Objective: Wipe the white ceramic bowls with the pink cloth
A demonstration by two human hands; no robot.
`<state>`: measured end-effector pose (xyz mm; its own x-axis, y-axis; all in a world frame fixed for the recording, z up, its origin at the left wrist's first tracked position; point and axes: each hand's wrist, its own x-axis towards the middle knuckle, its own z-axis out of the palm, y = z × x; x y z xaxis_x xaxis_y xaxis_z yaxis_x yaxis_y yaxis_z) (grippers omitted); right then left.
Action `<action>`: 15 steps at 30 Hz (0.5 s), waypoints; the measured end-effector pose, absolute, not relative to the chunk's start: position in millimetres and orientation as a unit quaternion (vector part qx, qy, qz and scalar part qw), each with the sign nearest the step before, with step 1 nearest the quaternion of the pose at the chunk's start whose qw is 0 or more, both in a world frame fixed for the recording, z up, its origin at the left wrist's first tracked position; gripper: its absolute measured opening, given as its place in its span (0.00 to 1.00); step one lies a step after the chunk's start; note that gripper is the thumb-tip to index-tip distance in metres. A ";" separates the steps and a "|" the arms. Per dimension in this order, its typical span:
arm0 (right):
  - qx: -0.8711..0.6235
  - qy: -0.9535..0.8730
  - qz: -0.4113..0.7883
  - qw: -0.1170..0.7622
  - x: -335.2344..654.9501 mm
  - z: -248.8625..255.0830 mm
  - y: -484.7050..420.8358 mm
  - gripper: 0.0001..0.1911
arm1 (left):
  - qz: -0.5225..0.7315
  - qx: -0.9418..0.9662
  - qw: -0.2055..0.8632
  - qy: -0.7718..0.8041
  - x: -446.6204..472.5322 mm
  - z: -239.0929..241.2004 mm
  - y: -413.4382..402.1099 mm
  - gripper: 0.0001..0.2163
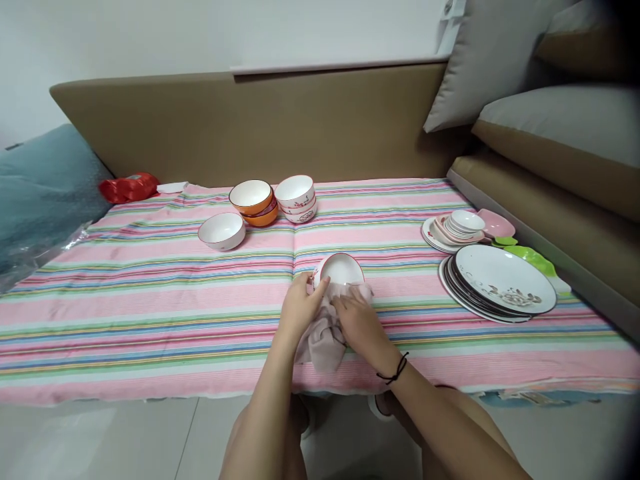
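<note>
My left hand [302, 301] grips the left side of a white bowl [343, 268] with a thin dark red rim, its thumb at the edge. The bowl is tilted, its mouth facing up and away from me. My right hand [361, 321] is closed on a greyish-pink cloth [326, 343] and presses it against the bowl's near rim. Folds of the cloth hang down below both hands onto the striped cover. The fingers of my right hand are partly hidden in the cloth.
Orange bowls [251, 200] and white bowls [296, 197] stand stacked at the back, with a single white bowl [223, 231] nearer. Plates [500, 280] and small dishes [465, 225] are piled at right on the striped cover [165, 307]. A red bag [131, 188] lies far left.
</note>
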<state>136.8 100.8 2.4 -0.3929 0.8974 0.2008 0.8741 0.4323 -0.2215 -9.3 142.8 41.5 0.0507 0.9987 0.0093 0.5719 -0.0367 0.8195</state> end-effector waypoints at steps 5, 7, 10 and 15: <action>-0.522 -0.828 0.065 0.195 132.9 -1.0 104.1 0.22 | 0.370 0.608 0.417 0.565 -4.6 25.2 153.0 0.21; -0.514 -0.828 0.073 0.211 134.1 -1.8 105.1 0.23 | 0.365 0.589 0.457 0.557 -3.1 24.4 154.8 0.22; -0.525 -0.821 0.087 0.207 138.4 0.2 106.9 0.18 | 0.345 0.576 0.465 0.578 -2.7 27.4 155.6 0.22; -0.584 -0.778 0.035 0.227 146.4 6.2 111.5 0.15 | 0.313 0.572 0.472 0.593 -3.4 35.7 151.7 0.27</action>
<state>146.4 111.5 6.2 -0.2140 0.9254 0.3127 0.8941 0.3145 -0.3188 -3.4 151.7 35.7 0.1004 0.9744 -0.2013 0.3838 0.1487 0.9114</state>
